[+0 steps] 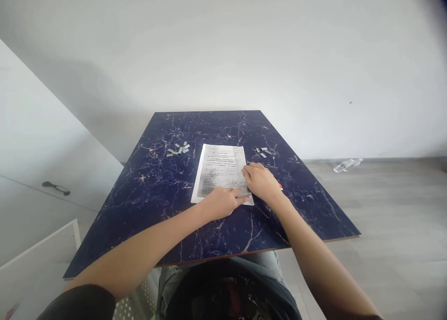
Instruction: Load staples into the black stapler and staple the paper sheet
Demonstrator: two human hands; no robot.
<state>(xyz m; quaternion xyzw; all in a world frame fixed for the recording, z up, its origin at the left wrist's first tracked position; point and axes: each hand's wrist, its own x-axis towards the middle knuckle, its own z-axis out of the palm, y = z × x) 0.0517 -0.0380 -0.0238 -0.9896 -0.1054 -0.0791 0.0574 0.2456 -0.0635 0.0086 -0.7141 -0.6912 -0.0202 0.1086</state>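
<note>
A white sheet of paper (220, 168) with dense dark print lies flat on the dark blue marbled table (167, 185). My left hand (223, 202) rests across its lower right part, palm down, with fingers stretched toward the right edge. At that right edge is my right hand (260, 181), its fingers bent and closed over something dark that the hand mostly hides. A small orange and white bit (280, 186) shows just beyond the right hand; what it belongs to is hidden.
Small greyish strips (179, 149) lie scattered left of the sheet, and several more strips (263, 151) lie right of it. A white wall (223, 54) stands behind the table. A clear plastic bottle (345, 165) is on the floor at right. At left is a dark handle (56, 187).
</note>
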